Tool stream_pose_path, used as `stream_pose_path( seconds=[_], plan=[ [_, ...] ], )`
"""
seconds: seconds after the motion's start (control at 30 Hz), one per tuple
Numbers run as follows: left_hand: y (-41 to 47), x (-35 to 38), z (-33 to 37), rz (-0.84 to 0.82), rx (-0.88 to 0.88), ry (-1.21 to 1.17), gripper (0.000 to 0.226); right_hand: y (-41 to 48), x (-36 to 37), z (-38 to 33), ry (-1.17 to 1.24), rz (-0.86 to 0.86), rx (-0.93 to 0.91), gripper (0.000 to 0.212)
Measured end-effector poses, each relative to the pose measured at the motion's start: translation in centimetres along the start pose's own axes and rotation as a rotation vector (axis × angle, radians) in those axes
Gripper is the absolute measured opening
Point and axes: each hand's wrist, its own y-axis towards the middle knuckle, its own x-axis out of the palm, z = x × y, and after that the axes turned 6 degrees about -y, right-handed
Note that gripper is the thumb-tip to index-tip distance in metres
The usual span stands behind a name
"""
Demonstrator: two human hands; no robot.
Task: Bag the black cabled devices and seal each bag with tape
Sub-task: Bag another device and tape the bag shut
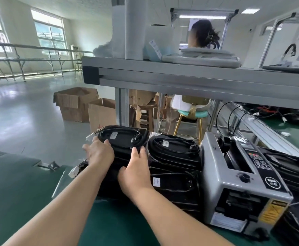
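The top black cabled device [122, 139] sits on the left stack on the green bench [20, 183], long axis running roughly 9 to 3. It's at 12 o'clock from both hands: left hand [99, 154] is at its 9 o'clock end, right hand [136, 168] at its 3 o'clock end. Fingers are spread fairly flat against it, not clamped afaict. The tape dispenser [237, 183] is off at 3 o'clock.

Glossy black cabled devices [173, 151] in two adjacent stacks

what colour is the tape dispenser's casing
The tape dispenser is silver-grey, black panel on top; head view.
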Motion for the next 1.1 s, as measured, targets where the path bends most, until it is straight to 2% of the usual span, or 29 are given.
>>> stream_pose_path(
  seconds=[0.23, 0.47, 0.57, 0.77, 0.9, 1.1],
  plan=[
    [-0.6, -1.5, 1.2, -0.031, -0.026, 0.096, 0.043, -1.2, -1.4, -0.3, 0.007, -0.043, 0.031, 0.076],
    [-6.3, -3.4, -0.3, -0.02, 0.194, -0.075, 0.046, -7.1, -4.5, 0.2, 0.011, 0.03, -0.062, 0.061],
    [-12.3, -3.8, -0.7, -0.083, 0.299, -0.136, 0.036, -11.4, -6.5, 1.8, 0.008, 0.074, -0.097, 0.047],
    [-26.1, -3.0, -0.4, -0.251, 0.455, -0.248, 0.019, -19.9, -11.8, 6.4, -0.009, 0.15, -0.058, 0.056],
    [-33.9, -0.8, 0.4, -0.417, 0.523, -0.274, 0.022, -24.5, -17.2, 9.8, -0.046, 0.24, 0.008, 0.054],
    [-42.2, 5.1, 3.2, -0.588, 0.728, -0.226, 0.03, -29.5, -26.9, 16.7, -0.126, 0.472, 0.121, 0.05]
  ],
)
